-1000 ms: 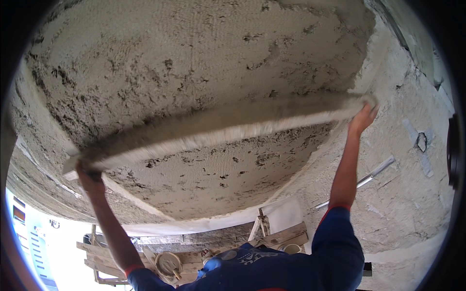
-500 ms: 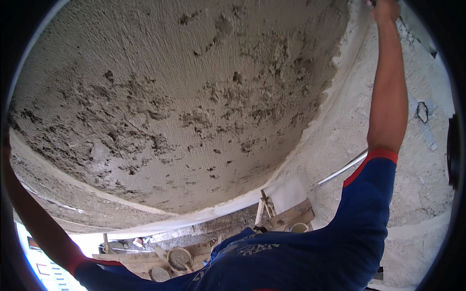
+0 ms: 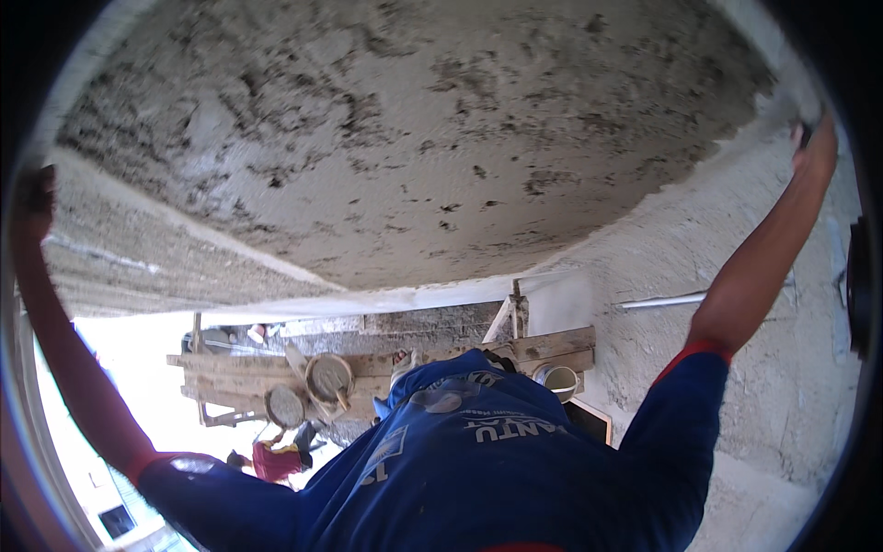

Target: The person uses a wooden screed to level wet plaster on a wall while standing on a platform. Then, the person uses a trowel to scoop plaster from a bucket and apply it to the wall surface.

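Note:
At the far left rim, my left hand (image 3: 35,198) is closed on one end of a long pale straightedge (image 3: 793,87), whose middle is out of view beyond the top edge. My right hand (image 3: 813,143) grips the other end high at the right, beside a ragged mortar edge. Between my raised arms spreads a grey mortar surface (image 3: 432,156) overhead, rough and pitted with dark patches. A pale border strip runs along its left and lower sides. Both hands are partly dark or blurred.
A wooden plank platform (image 3: 552,344) carries mortar tubs (image 3: 329,373) and a white bucket (image 3: 556,385). A wooden post (image 3: 515,304) stands behind. A thin metal strip (image 3: 662,300) lies along the right wall (image 3: 754,396). A co-worker (image 3: 276,460) in maroon is below at the lower left.
The straightedge has swept from across the middle of the mortar out to the top rim. My hands moved outward and up, then lower again in the picture. The platform and a co-worker now show more.

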Tool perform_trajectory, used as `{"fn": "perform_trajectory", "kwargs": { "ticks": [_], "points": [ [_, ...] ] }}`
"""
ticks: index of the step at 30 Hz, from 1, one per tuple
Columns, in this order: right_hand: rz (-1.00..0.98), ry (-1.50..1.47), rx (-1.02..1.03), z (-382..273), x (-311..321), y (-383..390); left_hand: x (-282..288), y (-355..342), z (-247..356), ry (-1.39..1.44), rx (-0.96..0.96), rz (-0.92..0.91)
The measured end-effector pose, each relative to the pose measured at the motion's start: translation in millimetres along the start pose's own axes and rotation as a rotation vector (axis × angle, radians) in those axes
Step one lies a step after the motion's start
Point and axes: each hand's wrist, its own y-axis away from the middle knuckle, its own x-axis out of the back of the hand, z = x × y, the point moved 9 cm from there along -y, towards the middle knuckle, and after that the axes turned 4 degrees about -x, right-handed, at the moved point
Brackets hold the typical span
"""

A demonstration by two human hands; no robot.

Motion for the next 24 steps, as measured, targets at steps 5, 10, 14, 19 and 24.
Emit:
{"fn": "perform_trajectory", "kwargs": {
  "ticks": [5, 10, 14, 19, 24],
  "points": [
    [-0.002, 0.06, -0.108, 115, 22, 140, -39, 106, -78, -0.31, -0.186, -0.223],
    [0.039, -0.097, -0.16, 245, 50, 230, -64, 220, -232, 0.241, 0.285, 0.049],
    [-0.015, -0.021, -0.375, 360, 108, 286, -46, 304, -322, 0.294, 0.531, 0.307],
    [-0.117, 0.573, -0.356, 394, 212, 307, 3, 418, -367, 0.04, 0.451, 0.185],
    [-0.072, -0.223, -0.865, 399, 249, 317, -1, 524, -418, 0.384, 0.893, 0.453]
  ]
}}
